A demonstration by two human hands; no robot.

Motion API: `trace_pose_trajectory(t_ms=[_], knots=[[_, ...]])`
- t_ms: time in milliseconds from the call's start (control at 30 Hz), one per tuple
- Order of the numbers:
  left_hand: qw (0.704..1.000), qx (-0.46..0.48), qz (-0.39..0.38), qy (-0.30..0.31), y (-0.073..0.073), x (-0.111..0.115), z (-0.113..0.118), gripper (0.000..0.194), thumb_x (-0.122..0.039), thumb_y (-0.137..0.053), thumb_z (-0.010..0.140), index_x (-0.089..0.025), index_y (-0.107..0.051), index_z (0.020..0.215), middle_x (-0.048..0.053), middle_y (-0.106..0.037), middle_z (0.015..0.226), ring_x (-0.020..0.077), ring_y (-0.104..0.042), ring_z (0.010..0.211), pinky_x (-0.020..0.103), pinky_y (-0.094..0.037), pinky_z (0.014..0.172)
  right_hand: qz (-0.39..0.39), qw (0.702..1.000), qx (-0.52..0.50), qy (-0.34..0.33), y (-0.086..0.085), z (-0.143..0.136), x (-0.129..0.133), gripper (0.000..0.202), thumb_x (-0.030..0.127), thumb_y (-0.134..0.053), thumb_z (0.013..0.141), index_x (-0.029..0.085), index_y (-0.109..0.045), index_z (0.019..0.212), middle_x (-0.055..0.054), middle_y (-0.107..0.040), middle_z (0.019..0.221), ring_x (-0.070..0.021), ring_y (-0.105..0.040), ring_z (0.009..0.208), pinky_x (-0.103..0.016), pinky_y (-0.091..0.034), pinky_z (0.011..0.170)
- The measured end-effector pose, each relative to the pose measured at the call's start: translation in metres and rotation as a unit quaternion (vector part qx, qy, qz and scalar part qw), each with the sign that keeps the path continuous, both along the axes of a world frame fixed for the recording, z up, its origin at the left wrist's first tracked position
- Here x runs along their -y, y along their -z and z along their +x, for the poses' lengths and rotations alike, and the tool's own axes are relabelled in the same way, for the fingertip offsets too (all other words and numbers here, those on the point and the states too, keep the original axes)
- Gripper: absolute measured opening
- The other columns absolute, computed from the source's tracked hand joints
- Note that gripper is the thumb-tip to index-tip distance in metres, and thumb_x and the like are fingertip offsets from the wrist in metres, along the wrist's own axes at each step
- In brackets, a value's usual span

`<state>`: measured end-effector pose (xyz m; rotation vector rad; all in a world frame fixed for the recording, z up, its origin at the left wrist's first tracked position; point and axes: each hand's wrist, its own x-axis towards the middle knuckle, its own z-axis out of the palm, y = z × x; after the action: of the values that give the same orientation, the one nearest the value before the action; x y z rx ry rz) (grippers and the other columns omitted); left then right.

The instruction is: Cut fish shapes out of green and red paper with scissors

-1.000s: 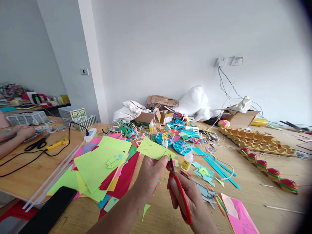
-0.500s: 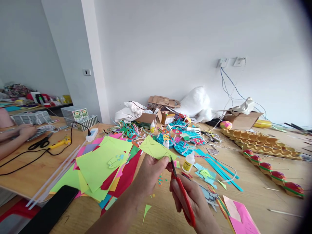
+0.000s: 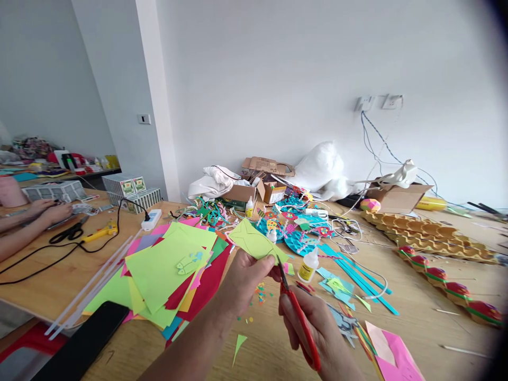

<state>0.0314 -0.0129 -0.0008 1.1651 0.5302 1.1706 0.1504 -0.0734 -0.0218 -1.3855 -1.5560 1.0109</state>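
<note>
My left hand (image 3: 248, 278) pinches the lower edge of a lime green paper (image 3: 254, 239) that has a fish-like outline drawn on it. In my right hand (image 3: 313, 323) are red-handled scissors (image 3: 300, 320), their blades at the paper's right corner, close to my left fingertips. A thin green offcut (image 3: 238, 346) lies on the table below my hands. To the left is a stack of lime green sheets (image 3: 159, 259) over red and other coloured sheets, with small cut fish shapes (image 3: 188, 263) on top. A glue bottle (image 3: 308, 266) stands just right of the held paper.
A black phone (image 3: 85, 338) lies at the lower left. Egg-carton strips (image 3: 432, 230) and blue paper strips (image 3: 357, 278) are on the right. Colourful craft pieces and boxes (image 3: 273, 191) line the wall side. Another person's hands (image 3: 55, 211) are at the far left, near a yellow glue gun (image 3: 101, 232).
The view has shifted slightly. My hands, the paper and the scissors keep nearly the same arrangement. The other person's hands at the far left have moved a little.
</note>
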Motion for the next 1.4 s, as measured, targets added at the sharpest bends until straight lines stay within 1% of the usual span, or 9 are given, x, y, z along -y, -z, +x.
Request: trace_pose_trajectory(t_ms=[200,367,533,800,1033,1300,1400], knots=[[1.000,-0.012,0.017,-0.008,0.0015,-0.0005,-0.0003,0.017,-0.028,-0.057,0.073,-0.013,-0.062,0.067,0.002,-0.059,0.060,0.0121,-0.054,0.058,0.026,-0.046,0.061,-0.003,1.000,-0.005,0.000,0.0002,-0.0009,0.0012,0.039,0.050,-0.039,0.082,0.020,-0.043,0.059,0.005,-0.038,0.046,-0.0094,-0.037,0.040,-0.020,-0.028,0.039],[0.999,-0.021,0.028,-0.005,-0.0014,0.0018,0.0005,0.015,-0.025,-0.056,0.073,-0.014,-0.059,0.065,0.000,-0.056,0.060,0.0114,-0.053,0.057,0.025,-0.046,0.061,0.012,1.000,-0.012,-0.009,0.0005,-0.0009,0.0021,0.038,0.048,-0.036,0.085,0.020,-0.042,0.059,0.006,-0.038,0.045,-0.0104,-0.040,0.043,-0.020,-0.031,0.043],[0.999,-0.022,0.023,-0.017,-0.0034,0.0046,0.0017,0.013,-0.025,-0.057,0.071,-0.014,-0.059,0.064,0.001,-0.057,0.061,0.0113,-0.053,0.058,0.024,-0.046,0.061,0.001,1.000,-0.020,0.000,0.0003,0.0001,0.0017,0.040,0.051,-0.037,0.083,0.020,-0.041,0.058,0.006,-0.038,0.045,-0.0097,-0.039,0.041,-0.020,-0.029,0.041],[1.000,-0.018,0.021,-0.013,-0.0033,0.0046,0.0020,0.013,-0.024,-0.056,0.072,-0.014,-0.059,0.063,0.000,-0.057,0.060,0.0110,-0.053,0.057,0.024,-0.045,0.061,-0.009,0.999,-0.032,0.018,-0.0024,-0.0024,0.0029,0.042,0.056,-0.039,0.078,0.019,-0.044,0.059,0.006,-0.037,0.045,-0.0090,-0.038,0.039,-0.019,-0.029,0.040],[0.999,-0.005,0.031,0.016,-0.0022,0.0020,0.0001,0.012,-0.021,-0.055,0.074,-0.014,-0.059,0.064,0.000,-0.057,0.061,0.0109,-0.053,0.058,0.024,-0.045,0.060,-0.003,1.000,-0.007,0.003,0.0034,-0.0001,0.0006,0.041,0.052,-0.034,0.082,0.018,-0.043,0.061,0.005,-0.038,0.048,-0.0080,-0.037,0.038,-0.019,-0.027,0.037],[1.000,-0.005,0.008,0.018,-0.0008,-0.0005,-0.0004,0.011,-0.020,-0.057,0.071,-0.013,-0.060,0.064,0.001,-0.058,0.060,0.0108,-0.054,0.056,0.024,-0.046,0.057,-0.001,1.000,0.008,-0.005,0.0018,0.0034,0.0005,0.034,0.046,-0.038,0.082,0.019,-0.044,0.062,0.006,-0.038,0.048,-0.0075,-0.036,0.037,-0.018,-0.026,0.035],[1.000,0.002,0.012,0.016,-0.0001,-0.0009,-0.0010,0.013,-0.023,-0.057,0.072,-0.013,-0.061,0.067,0.001,-0.060,0.062,0.0106,-0.055,0.056,0.023,-0.047,0.057,-0.001,1.000,0.011,-0.008,0.0015,0.0035,0.0002,0.034,0.046,-0.038,0.081,0.019,-0.044,0.062,0.006,-0.038,0.048,-0.0077,-0.036,0.038,-0.018,-0.027,0.036]])
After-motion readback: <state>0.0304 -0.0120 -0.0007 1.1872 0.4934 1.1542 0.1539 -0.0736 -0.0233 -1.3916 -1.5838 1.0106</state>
